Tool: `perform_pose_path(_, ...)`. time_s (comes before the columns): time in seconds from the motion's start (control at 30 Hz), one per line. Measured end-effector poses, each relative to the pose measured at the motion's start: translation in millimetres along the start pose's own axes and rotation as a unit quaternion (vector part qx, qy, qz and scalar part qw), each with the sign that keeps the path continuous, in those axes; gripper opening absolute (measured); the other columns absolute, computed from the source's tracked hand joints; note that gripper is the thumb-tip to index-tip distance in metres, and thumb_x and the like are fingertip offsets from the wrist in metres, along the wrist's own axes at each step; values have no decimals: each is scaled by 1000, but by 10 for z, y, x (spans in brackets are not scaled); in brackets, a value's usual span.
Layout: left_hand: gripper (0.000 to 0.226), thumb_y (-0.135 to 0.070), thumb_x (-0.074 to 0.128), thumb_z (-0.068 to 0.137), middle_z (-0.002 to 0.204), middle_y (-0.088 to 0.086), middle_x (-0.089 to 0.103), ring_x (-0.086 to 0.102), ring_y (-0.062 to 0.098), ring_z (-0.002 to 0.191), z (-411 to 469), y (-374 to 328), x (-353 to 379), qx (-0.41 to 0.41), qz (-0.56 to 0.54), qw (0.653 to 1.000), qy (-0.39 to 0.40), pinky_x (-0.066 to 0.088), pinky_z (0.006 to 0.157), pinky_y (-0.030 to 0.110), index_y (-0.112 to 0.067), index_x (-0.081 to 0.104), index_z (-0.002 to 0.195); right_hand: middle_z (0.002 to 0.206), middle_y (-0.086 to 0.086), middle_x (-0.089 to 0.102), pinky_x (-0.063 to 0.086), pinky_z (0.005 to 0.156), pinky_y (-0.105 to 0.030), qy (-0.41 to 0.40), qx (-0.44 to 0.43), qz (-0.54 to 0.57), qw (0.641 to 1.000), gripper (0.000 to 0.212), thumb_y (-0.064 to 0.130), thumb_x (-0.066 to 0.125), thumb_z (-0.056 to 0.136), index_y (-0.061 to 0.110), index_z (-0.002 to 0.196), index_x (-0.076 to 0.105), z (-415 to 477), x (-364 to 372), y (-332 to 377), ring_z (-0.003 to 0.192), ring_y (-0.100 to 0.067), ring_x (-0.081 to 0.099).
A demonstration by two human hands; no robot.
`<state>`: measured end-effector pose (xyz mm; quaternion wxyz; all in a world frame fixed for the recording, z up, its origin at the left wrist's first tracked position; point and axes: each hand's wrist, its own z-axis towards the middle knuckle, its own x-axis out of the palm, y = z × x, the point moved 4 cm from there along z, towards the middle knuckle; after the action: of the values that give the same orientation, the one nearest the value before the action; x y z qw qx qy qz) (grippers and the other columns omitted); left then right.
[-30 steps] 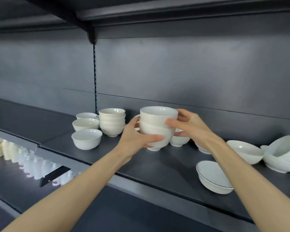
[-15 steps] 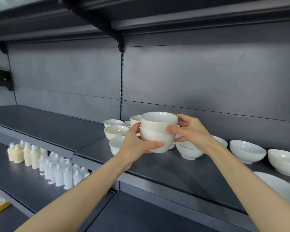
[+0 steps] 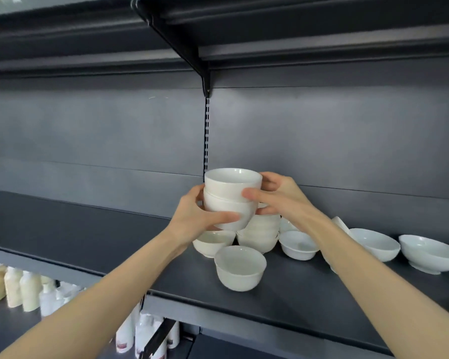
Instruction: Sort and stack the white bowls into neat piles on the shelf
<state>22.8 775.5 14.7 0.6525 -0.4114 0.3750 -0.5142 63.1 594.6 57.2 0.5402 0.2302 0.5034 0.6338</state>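
Both hands hold a small stack of two nested white bowls [image 3: 231, 198] in the air above the dark shelf [image 3: 283, 288]. My left hand [image 3: 197, 216] grips its lower left side, thumb across the front. My right hand [image 3: 278, 196] grips the right side, fingers curled round it. Just below and behind stands a pile of several white bowls [image 3: 259, 234], with a single bowl [image 3: 211, 242] to its left and another single bowl [image 3: 240, 266] in front.
Wider white bowls [image 3: 297, 244] [image 3: 376, 243] [image 3: 429, 255] lie along the shelf to the right, partly behind my right forearm. Pale bottles [image 3: 13, 288] stand on the lower shelf at left. An upper shelf and its bracket [image 3: 189, 47] hang overhead.
The held stack has moved left and now hangs over the pile of bowls. The view has shifted left too, so the pile sits below my hands.
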Motion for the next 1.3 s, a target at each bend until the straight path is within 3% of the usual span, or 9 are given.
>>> perform_pose_path(0.17,78,-9,91,59,115,-1,65,67,14,98,462,-12,-267,22,0,1000,3,58,64,27,-19,52,126,108,1,71,60,65,-28,-18,-15,21,1000,40,12,76,79,13,116,62,482,156,45,88,-10,71)
perform_pose_path(0.43,76,-5,88,62,112,-1,63,67,12,92,1121,316,-512,16,-12,1000,6,56,57,24,-16,51,128,107,1,71,61,73,-33,-22,-11,-17,1000,41,15,77,79,13,117,61,1217,330,-261,92,-11,70)
perform_pose_path(0.6,76,-4,88,62,114,-3,63,68,9,89,1494,567,-610,6,-22,1000,21,58,61,27,-17,51,128,112,-2,69,60,71,-31,-22,12,-30,999,48,17,77,78,13,121,58,1577,377,-486,96,-11,69)
perform_pose_path(0.73,78,-8,90,60,112,-6,64,68,7,90,1797,801,-648,-3,-9,999,47,59,65,28,-21,52,126,115,-4,68,59,80,-36,-28,60,-61,996,55,20,79,76,14,123,53,1788,376,-653,102,-14,67)
perform_pose_path(0.9,77,-12,91,59,110,-10,66,65,6,97,2154,1073,-588,-5,12,993,119,52,63,13,-21,53,125,114,-7,66,59,79,-32,-44,122,-103,986,55,18,79,76,11,122,50,1925,341,-813,100,-15,68)
perform_pose_path(1.07,72,-6,89,60,109,-7,66,64,4,93,2375,1307,-513,-10,2,985,175,50,59,11,-19,52,121,110,-1,69,54,92,-32,-54,161,-149,974,41,20,81,75,18,110,57,1975,323,-923,103,-11,66)
perform_pose_path(1.17,74,-6,90,58,107,-8,65,63,2,93,2468,1421,-421,-9,2,981,195,51,62,12,-18,52,119,110,-1,71,51,97,-36,-56,181,-176,966,48,24,84,70,17,111,60,1989,280,-947,106,-12,66)
perform_pose_path(1.23,74,-7,91,56,106,-8,65,63,2,93,2519,1509,-362,-12,7,978,207,51,62,11,-17,51,118,107,-7,70,51,96,-35,-56,195,-199,959,40,22,82,73,13,106,62,1983,265,-952,101,-13,65)
perform_pose_path(1.3,74,-8,92,55,106,-9,64,62,0,92,2563,1594,-306,-13,13,976,217,50,61,9,-18,51,115,103,-21,68,48,90,-38,-31,202,-231,951,44,28,82,70,3,102,65,1989,290,-982,92,-16,63)
